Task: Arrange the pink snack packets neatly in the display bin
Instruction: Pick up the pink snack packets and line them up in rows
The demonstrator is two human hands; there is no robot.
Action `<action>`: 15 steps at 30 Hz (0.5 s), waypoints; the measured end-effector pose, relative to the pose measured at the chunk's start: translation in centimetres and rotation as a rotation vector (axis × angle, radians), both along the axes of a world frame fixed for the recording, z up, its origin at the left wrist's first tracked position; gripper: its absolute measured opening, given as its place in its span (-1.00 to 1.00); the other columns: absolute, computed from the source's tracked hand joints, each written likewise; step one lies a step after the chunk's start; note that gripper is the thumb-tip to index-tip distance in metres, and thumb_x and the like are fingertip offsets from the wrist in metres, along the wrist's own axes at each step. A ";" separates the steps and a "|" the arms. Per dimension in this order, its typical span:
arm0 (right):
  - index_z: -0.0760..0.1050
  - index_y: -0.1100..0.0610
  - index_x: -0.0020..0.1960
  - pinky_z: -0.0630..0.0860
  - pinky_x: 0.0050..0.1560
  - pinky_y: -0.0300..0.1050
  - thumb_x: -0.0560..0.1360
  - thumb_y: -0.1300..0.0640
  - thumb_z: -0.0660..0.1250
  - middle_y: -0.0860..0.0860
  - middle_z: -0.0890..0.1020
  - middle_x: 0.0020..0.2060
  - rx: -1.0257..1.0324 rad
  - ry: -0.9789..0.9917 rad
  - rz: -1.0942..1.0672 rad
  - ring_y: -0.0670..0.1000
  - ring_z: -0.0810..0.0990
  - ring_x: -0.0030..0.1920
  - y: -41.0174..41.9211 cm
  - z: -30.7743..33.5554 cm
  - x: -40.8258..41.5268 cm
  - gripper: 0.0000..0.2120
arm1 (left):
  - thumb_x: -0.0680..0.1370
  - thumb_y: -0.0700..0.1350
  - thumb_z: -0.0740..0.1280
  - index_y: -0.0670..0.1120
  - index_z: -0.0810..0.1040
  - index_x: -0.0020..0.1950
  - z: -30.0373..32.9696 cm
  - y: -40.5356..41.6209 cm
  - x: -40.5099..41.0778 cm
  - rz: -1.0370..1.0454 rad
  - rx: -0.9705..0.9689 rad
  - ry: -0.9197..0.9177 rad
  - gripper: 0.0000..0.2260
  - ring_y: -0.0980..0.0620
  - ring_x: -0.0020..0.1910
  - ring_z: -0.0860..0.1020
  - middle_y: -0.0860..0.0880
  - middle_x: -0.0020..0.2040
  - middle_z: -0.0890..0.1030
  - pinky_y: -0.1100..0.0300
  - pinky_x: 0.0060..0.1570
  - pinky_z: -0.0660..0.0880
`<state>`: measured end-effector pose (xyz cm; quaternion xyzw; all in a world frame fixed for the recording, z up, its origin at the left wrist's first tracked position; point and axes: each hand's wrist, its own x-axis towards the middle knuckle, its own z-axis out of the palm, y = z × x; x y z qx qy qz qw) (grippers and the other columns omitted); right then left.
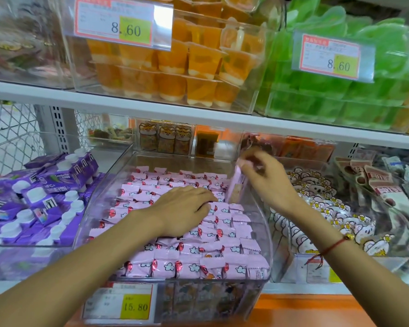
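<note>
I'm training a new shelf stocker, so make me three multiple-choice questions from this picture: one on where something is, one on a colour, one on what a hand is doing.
1. What sits in the bin directly left of the display bin of pink snack packets?
A. Purple cartons with white caps
B. Green jelly cups
C. Orange jelly cups

2. What colour is the cord on the right wrist?
A. Blue
B. Red
C. White

3. What is the right hand doing?
A. Resting flat on the packets
B. Hanging idle outside the bin
C. Pinching one upright pink packet

Answers: 1 A, the purple cartons fill the neighbouring bin. 2 B, the red cord circles the right wrist. 3 C, its fingers pinch the top of an upright packet by the bin's right wall, while the left hand lies on the rows.
</note>
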<state>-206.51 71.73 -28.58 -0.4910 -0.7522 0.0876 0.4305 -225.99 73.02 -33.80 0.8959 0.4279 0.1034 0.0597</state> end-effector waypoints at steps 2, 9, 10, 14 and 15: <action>0.50 0.15 -0.03 0.46 -0.12 -0.25 0.57 0.21 0.23 -0.05 0.58 -0.17 0.078 0.270 -0.056 -0.07 0.53 -0.15 -0.9 0.0 -0.6 -0.92 | 0.67 0.02 -0.03 0.04 0.29 0.46 0.1 -0.1 -0.1 0.003 0.002 -0.005 -0.63 0.03 0.35 0.32 0.08 0.44 0.35 0.14 0.32 0.23; 0.42 0.07 -0.12 0.46 -0.35 -0.37 0.60 0.22 0.18 -0.03 0.50 -0.28 0.005 0.863 -0.103 -0.20 0.48 -0.35 -3.7 -0.1 -1.1 -0.86 | 0.62 -0.06 0.17 0.09 0.31 0.43 1.3 -0.6 -0.2 0.045 -0.048 -0.303 -0.63 0.14 -0.11 0.43 0.08 0.16 0.48 0.24 -0.23 0.39; 0.42 0.08 -0.12 0.46 -0.37 -0.37 0.60 0.23 0.17 0.00 0.51 -0.26 -0.066 0.943 -0.109 -0.17 0.49 -0.34 -3.8 0.0 -0.9 -0.85 | 0.59 -0.09 0.23 0.12 0.26 0.46 1.6 -0.8 -0.4 0.048 -0.101 -0.407 -0.56 0.10 -0.09 0.50 0.06 0.24 0.47 0.18 -0.20 0.46; 0.43 0.12 -0.12 0.50 -0.39 -0.38 0.59 0.28 0.17 0.05 0.56 -0.23 -0.286 1.181 -0.091 -0.10 0.53 -0.31 -4.0 -0.1 -0.5 -0.85 | 0.42 -0.19 0.46 0.31 0.18 0.40 2.6 -2.9 -0.6 -0.151 -0.172 -0.682 -0.27 0.33 0.28 0.35 0.29 0.35 0.33 0.44 -0.07 0.48; 0.46 0.14 -0.09 0.52 -0.37 -0.37 0.59 0.27 0.18 0.05 0.58 -0.24 -0.323 1.211 -0.071 -0.10 0.56 -0.31 -4.0 -0.1 -0.6 -0.87 | 0.42 -0.16 0.48 0.32 0.24 0.37 2.8 -3.5 -0.5 -0.175 -0.134 -0.729 -0.31 0.40 0.25 0.35 0.35 0.31 0.36 0.50 -0.06 0.43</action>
